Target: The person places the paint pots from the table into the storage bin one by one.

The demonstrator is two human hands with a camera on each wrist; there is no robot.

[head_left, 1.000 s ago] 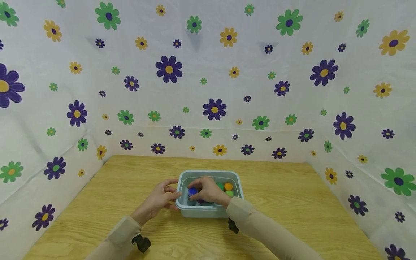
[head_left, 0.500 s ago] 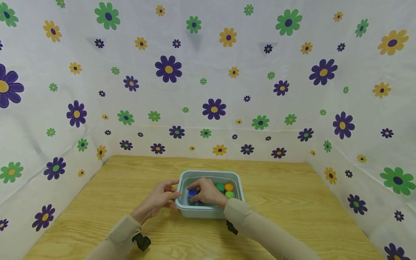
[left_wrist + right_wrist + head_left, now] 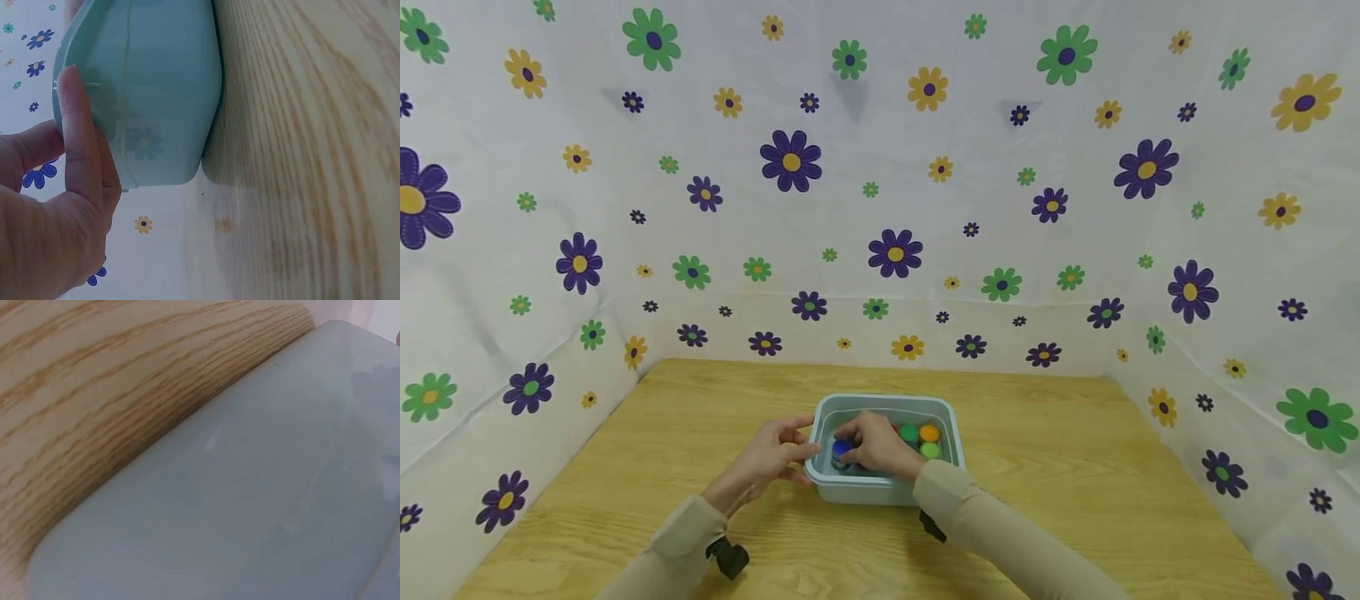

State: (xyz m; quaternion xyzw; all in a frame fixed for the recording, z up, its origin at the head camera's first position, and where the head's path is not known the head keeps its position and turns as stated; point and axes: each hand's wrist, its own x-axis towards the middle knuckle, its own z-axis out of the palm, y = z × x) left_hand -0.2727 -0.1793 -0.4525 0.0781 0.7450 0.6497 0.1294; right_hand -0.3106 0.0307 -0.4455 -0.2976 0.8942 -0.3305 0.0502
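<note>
A pale blue-green plastic box (image 3: 880, 492) sits on the table. My left hand (image 3: 772, 454) grips its left rim, thumb over the edge and fingers along the outer side. In the left wrist view the fingers (image 3: 81, 131) lie against the box wall. Reaching inside the box, my right hand (image 3: 880, 442) has thumb and fingertips around a small jar with a blue lid (image 3: 840, 451) near the left end. Jars with a green lid (image 3: 908, 432), an orange lid (image 3: 929, 433) and a lime lid (image 3: 930, 451) stand at the right end. The right hand hides the box's middle.
The wooden table (image 3: 1060, 467) spreads on both sides of the box. A white flowered sheet (image 3: 880, 200) hangs behind it and along both sides. In the right wrist view, the box's outer wall (image 3: 219, 487) takes up most of the picture.
The blue-lidded jar has shifted slightly left and toward the front of the box. My right forearm has drifted a little left. The left hand keeps its place on the rim.
</note>
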